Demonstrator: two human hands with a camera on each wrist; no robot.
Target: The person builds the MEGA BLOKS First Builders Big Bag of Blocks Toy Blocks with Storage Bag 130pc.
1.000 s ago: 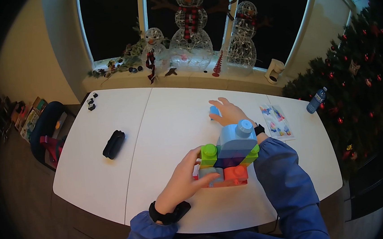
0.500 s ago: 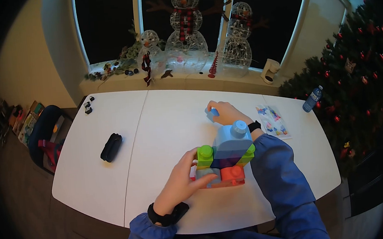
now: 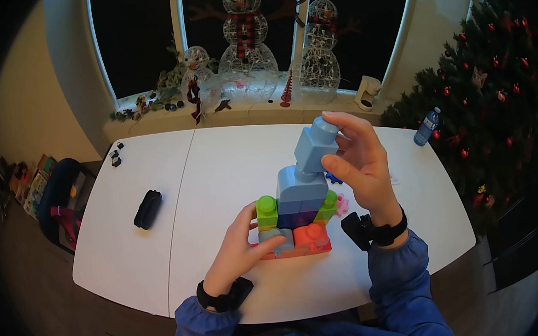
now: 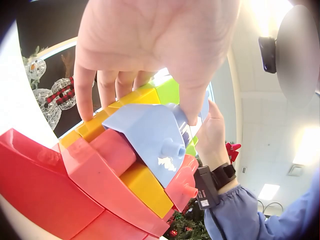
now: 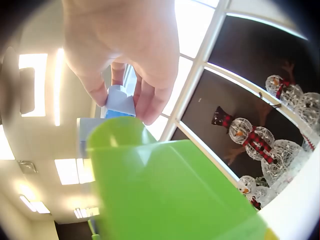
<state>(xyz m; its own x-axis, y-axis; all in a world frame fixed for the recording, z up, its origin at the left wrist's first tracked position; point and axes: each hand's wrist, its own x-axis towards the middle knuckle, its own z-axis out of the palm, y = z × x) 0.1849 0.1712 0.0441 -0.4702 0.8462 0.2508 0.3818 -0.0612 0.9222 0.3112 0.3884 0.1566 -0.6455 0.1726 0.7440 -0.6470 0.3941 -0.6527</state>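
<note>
A tower of large toy building blocks (image 3: 302, 194) stands on the white table, light blue above, with green, yellow, grey-blue and orange-red blocks lower down. My right hand (image 3: 367, 166) pinches a small light blue block (image 3: 313, 152) between thumb and fingers, tilted right over the tower's top. My left hand (image 3: 233, 256) holds the tower's left side, thumb at the front by the grey-blue block and fingers behind. In the left wrist view the red base (image 4: 35, 160) and yellow blocks (image 4: 145, 187) show below that hand. A green block (image 5: 175, 195) fills much of the right wrist view.
On the white table (image 3: 219, 172) lie a black case (image 3: 148, 209) and small black items (image 3: 115, 158) to the left. Blue (image 3: 333, 178) and pink (image 3: 341, 204) gear-shaped things show right of the tower. A water bottle (image 3: 427, 127) stands at the right edge.
My right hand has picked up the small light blue block from the far side of the table and brought it back over the tower. The left hand stays at the tower's side.
</note>
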